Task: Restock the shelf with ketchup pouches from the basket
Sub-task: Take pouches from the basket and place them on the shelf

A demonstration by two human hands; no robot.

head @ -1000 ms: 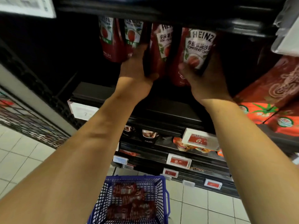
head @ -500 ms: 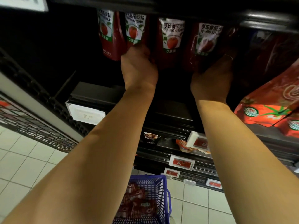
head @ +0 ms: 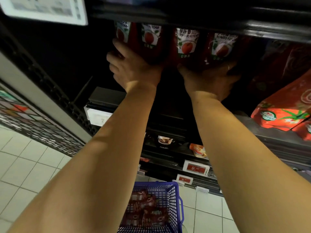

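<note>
Both arms raised to the ketchup pouches [head: 186, 46] on the shelf [head: 277, 33]: left hand [head: 134, 69] cups leftmost pouches, right hand [head: 210, 79] cradles rightmost from below.

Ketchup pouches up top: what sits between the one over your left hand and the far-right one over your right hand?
One more ketchup pouch stands between the left-hand pouch and the far-right pouch, seen in the head view.
</note>
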